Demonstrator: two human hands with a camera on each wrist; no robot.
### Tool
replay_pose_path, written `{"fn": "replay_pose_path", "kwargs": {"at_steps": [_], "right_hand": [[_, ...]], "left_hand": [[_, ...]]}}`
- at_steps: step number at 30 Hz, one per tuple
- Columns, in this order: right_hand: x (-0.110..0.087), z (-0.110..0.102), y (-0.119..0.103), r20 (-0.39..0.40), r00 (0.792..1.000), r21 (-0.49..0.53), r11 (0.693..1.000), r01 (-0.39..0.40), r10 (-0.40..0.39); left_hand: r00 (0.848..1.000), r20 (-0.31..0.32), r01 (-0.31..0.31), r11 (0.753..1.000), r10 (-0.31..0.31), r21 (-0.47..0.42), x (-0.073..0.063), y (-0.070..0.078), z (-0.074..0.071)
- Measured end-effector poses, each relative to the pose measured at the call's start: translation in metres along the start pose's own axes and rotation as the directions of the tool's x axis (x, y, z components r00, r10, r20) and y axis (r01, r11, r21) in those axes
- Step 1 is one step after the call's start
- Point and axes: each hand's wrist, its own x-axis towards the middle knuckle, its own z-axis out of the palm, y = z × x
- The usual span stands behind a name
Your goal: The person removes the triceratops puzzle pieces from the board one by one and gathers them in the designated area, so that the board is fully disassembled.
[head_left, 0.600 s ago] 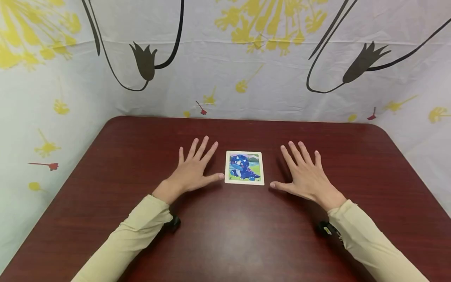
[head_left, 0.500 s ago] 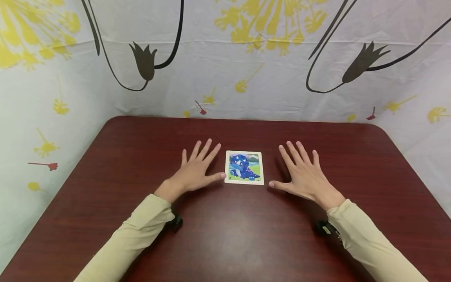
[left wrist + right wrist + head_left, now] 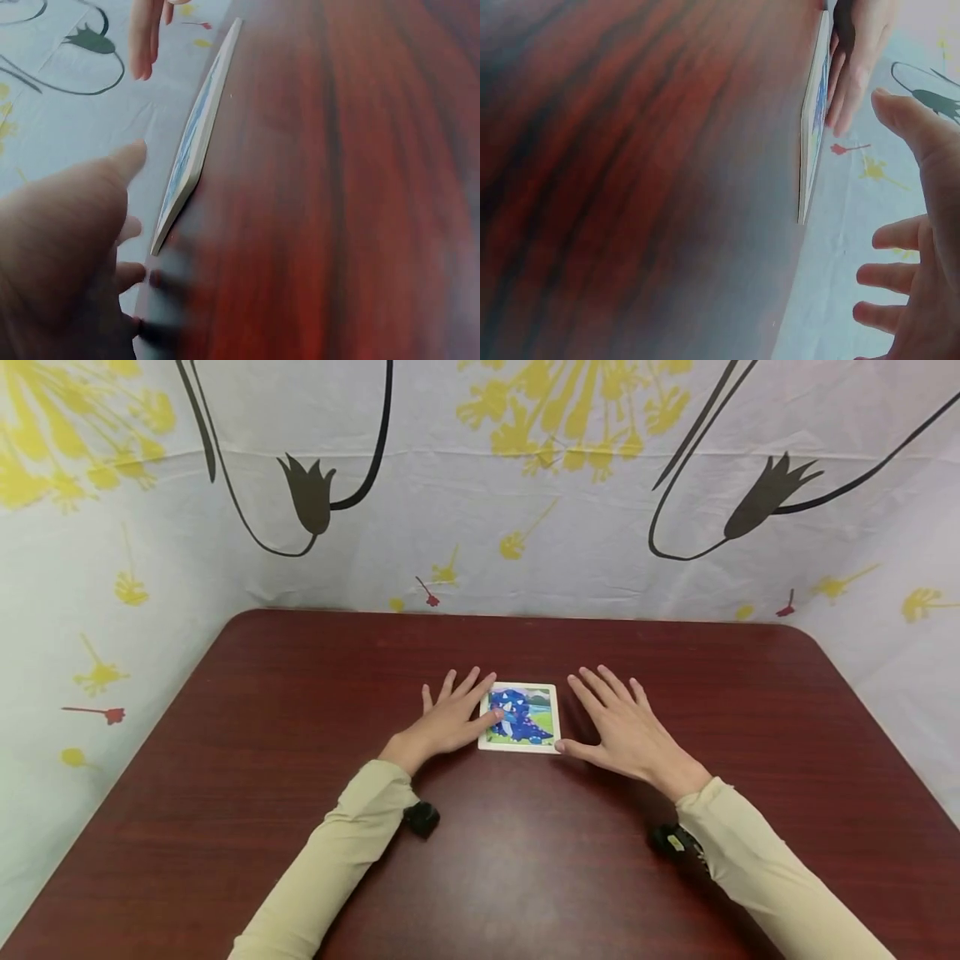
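A flat picture board (image 3: 536,714) with a white border and a blue horned dinosaur lies on the table. In the left wrist view the board (image 3: 201,142) shows a thin, pale edge. My left hand (image 3: 442,725) is over its left side, fingers spread, thumb above the picture; contact cannot be made out. On the other side, my right hand (image 3: 626,731) is spread too, its thumb tip by the board's near right corner. The right wrist view has the right hand (image 3: 922,247) apart from the board (image 3: 806,150), holding nothing.
The dark red wooden table (image 3: 487,877) runs back to a white cloth (image 3: 420,502) printed with yellow, grey and red flowers. Cloth also hangs at both sides. A black device (image 3: 422,818) sits under the left wrist, another device (image 3: 675,839) under the right.
Both hands have moved inward toward the board. The left hand has shifted right, its thumb now over the picture, and the right hand has come left. The board has stayed in place.
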Motion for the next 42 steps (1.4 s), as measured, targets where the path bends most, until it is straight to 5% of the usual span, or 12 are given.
{"fn": "replay_pose_path", "kwargs": {"at_steps": [11, 17, 23, 33, 42], "right_hand": [[0.035, -0.004, -0.016, 0.000, 0.998, 0.083, 0.994, 0.067, -0.068], [0.071, 0.000, -0.029, 0.137, 0.987, 0.221, 0.974, 0.055, -0.087], [0.093, 0.010, -0.038, 0.206, 0.972, 0.236, 0.970, 0.063, -0.113], [0.104, 0.014, -0.046, 0.261, 0.965, 0.272, 0.961, -0.040, -0.034], [0.111, 0.012, -0.043, 0.319, 0.946, 0.325, 0.944, -0.055, -0.054]], "left_hand": [[0.998, 0.049, 0.025, 0.999, -0.027, 0.033, 0.001, -0.001, 0.001], [0.998, 0.050, 0.030, 0.999, -0.031, 0.023, 0.001, 0.001, -0.001], [0.997, 0.057, 0.046, 0.999, -0.048, 0.023, 0.000, 0.002, -0.001], [0.997, 0.059, 0.054, 0.998, -0.055, 0.029, 0.001, 0.001, -0.002], [0.996, 0.059, 0.061, 0.997, -0.064, 0.040, 0.001, 0.001, 0.000]]}}
